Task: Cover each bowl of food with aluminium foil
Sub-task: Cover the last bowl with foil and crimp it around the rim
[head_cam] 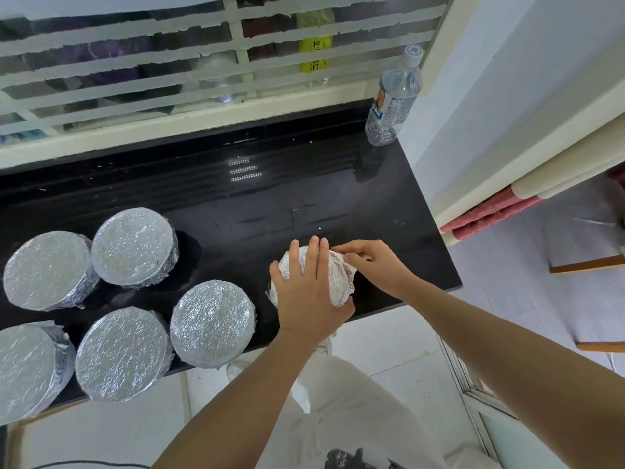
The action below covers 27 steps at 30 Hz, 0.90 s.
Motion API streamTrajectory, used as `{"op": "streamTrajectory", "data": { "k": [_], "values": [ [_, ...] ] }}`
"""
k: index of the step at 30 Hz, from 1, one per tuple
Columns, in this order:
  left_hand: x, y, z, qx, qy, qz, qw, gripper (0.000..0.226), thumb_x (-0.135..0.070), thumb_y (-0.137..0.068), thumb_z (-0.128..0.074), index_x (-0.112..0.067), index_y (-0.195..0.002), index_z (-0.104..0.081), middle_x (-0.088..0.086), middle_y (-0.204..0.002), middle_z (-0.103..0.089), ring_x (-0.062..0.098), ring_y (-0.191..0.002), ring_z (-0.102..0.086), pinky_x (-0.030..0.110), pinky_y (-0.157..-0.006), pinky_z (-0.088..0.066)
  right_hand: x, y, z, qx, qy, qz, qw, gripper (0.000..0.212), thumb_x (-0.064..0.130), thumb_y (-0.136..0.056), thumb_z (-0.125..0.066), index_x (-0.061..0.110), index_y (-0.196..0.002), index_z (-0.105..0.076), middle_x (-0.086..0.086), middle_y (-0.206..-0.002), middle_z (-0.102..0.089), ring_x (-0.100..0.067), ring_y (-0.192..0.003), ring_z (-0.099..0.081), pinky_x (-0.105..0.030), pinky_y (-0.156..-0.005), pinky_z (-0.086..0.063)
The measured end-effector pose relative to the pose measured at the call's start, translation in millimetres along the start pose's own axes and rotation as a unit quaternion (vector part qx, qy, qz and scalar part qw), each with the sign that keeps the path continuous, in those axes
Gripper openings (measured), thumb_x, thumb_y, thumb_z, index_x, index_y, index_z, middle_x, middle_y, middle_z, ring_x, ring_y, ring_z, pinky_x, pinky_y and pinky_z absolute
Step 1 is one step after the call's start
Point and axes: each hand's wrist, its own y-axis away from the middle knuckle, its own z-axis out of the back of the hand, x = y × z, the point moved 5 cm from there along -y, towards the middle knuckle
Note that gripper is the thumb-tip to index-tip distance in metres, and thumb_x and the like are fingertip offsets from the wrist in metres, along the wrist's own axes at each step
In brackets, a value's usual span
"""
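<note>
On the black counter (304, 198), near its right edge, our left hand (307, 289) presses flat, fingers straight, on a wrapped bowl (336, 289) while our right hand (368, 265) pinches its foil (345, 265) at the far rim; five covered bowls (212, 321) stand left.

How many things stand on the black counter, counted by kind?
Foil-covered bowls, finished: 5
Bowl being wrapped: 1
Water bottle: 1
Total: 7
</note>
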Motion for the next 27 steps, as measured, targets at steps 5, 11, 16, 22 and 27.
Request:
{"op": "streamTrajectory", "data": {
  "k": [5, 11, 16, 22, 27],
  "values": [
    [0, 0, 2, -0.007, -0.001, -0.001, 1.0, 0.096, -0.066, -0.071, -0.05, -0.014, -0.151, -0.035, 0.006, -0.155, -0.037, 0.036, -0.143, -0.032, 0.063, -0.104, -0.03, -4, 3, 4, -0.013, 0.031, 0.006, 0.999, 0.017, 0.023, -0.093, -0.061, 0.02, -0.104, -0.074, 0.013, -0.095, -0.069, -0.005, -0.088, -0.064, -0.014, -0.081, -0.049],
    [0, 0, 0, -0.002, -0.004, 0.003, 1.0, 0.097, -0.066, -0.07, -0.052, -0.014, -0.15, -0.035, 0.006, -0.155, -0.037, 0.037, -0.142, -0.032, 0.063, -0.104, -0.03, 1, -5, 4, -0.042, 0.098, 0.015, 0.994, 0.01, 0.023, -0.089, -0.067, 0.018, -0.093, -0.075, 0.007, -0.088, -0.071, -0.005, -0.08, -0.063, -0.022, -0.083, -0.052],
    [1, 0, 0, 0.002, -0.008, 0.004, 1.0, 0.097, -0.066, -0.071, -0.052, -0.014, -0.151, -0.035, 0.005, -0.156, -0.036, 0.036, -0.142, -0.031, 0.063, -0.104, -0.03, 5, -1, 3, -0.073, 0.126, 0.044, 0.988, 0.004, 0.021, -0.088, -0.068, 0.019, -0.089, -0.072, 0.007, -0.086, -0.069, -0.005, -0.079, -0.061, -0.022, -0.08, -0.052],
    [0, -1, 1, -0.005, -0.009, -0.002, 1.0, 0.097, -0.068, -0.071, -0.053, -0.016, -0.15, -0.035, 0.005, -0.155, -0.038, 0.035, -0.142, -0.033, 0.062, -0.103, -0.033, 3, 8, -1, -0.119, 0.099, 0.058, 0.986, 0.007, 0.014, -0.086, -0.069, 0.018, -0.084, -0.075, 0.008, -0.08, -0.069, -0.008, -0.077, -0.061, -0.019, -0.073, -0.05],
    [0, -1, 1, -0.003, -0.011, -0.001, 1.0, 0.095, -0.069, -0.072, -0.05, -0.016, -0.15, -0.034, 0.005, -0.155, -0.037, 0.035, -0.141, -0.033, 0.061, -0.102, -0.033, -1, 13, -3, -0.106, 0.055, 0.031, 0.992, 0.009, 0.014, -0.088, -0.068, 0.017, -0.091, -0.076, 0.004, -0.087, -0.072, -0.01, -0.079, -0.065, -0.02, -0.077, -0.055]
  ]
}}
